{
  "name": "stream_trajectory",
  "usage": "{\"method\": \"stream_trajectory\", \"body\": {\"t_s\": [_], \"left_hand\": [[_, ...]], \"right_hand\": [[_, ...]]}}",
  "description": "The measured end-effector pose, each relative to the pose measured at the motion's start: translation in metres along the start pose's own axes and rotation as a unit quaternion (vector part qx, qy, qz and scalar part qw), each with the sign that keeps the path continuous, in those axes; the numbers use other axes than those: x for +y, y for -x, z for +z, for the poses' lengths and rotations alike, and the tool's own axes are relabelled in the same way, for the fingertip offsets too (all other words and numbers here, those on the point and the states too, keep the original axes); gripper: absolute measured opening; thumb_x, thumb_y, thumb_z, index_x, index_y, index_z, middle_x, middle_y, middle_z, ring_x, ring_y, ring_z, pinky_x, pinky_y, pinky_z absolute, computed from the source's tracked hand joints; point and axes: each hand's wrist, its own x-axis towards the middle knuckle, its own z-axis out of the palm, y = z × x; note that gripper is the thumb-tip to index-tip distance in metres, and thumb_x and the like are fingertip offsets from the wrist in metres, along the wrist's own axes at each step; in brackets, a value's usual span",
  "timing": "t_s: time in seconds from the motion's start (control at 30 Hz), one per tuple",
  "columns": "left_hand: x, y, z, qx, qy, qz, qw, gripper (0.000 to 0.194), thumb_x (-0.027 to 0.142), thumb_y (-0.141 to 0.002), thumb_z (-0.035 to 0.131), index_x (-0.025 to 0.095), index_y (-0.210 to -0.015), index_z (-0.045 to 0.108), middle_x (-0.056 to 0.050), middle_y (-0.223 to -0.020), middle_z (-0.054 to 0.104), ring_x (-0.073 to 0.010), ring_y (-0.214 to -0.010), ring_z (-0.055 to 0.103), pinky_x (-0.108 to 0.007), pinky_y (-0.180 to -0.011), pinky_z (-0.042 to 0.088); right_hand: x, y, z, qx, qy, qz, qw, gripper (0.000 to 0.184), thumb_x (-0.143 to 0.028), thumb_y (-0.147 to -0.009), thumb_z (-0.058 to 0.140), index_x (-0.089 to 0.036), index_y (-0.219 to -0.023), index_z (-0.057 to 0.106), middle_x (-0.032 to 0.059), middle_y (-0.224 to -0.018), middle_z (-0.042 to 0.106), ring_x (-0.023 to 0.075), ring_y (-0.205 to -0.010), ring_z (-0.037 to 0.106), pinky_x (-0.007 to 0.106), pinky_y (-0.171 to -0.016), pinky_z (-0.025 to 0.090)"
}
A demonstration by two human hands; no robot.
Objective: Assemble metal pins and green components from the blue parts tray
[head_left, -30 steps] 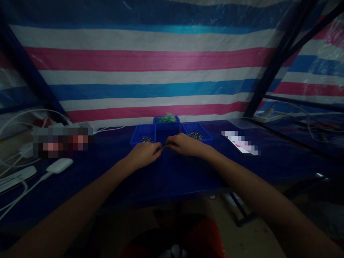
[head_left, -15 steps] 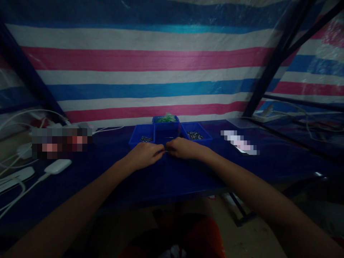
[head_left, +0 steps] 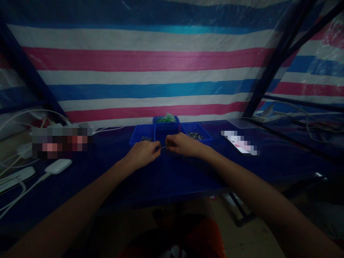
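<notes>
Blue table (head_left: 172,179); bins (head_left: 136,134) hold metal parts (head_left: 195,135); left hand (head_left: 142,152) and right hand (head_left: 184,144) pinch a thin piece (head_left: 163,147).

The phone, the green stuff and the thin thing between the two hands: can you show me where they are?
Phone (head_left: 240,143): head view, middle of its screen.
Green stuff (head_left: 167,118): head view, middle of the heap.
Thin thing (head_left: 163,147): head view, its short visible bit.

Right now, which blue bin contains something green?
The rear bin, nearest the striped sheet: only it shows green; the left bin and right bin show metal parts.
</notes>
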Motion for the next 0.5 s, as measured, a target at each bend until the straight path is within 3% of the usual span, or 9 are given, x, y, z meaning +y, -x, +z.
{"method": "stream_trajectory", "body": {"t_s": [0.2,0.5], "left_hand": [[-0.0025,-0.0015,0.0069,-0.017,0.085,0.019,0.996,0.016,0.027,-0.078,0.042,0.018,-0.081,0.055,0.001,-0.065,0.058,-0.011,-0.057,0.052,-0.022,-0.051,0.031],[-0.0038,-0.0019,0.0071,-0.019,0.13,0.026,0.991,0.019,0.027,-0.078,0.041,0.017,-0.083,0.056,0.002,-0.062,0.056,-0.0104,-0.055,0.05,-0.022,-0.05,0.03]], "right_hand": [[-0.0069,-0.001,-0.0021,-0.016,-0.105,-0.037,0.994,0.015,-0.02,-0.079,0.051,-0.015,-0.092,0.056,0.0029,-0.081,0.062,0.01,-0.071,0.055,0.021,-0.064,0.039],[-0.0046,-0.0006,-0.0013,0.008,-0.112,-0.055,0.992,0.017,-0.022,-0.082,0.048,-0.014,-0.093,0.058,0.0042,-0.084,0.063,0.0104,-0.074,0.057,0.022,-0.067,0.04]]}}
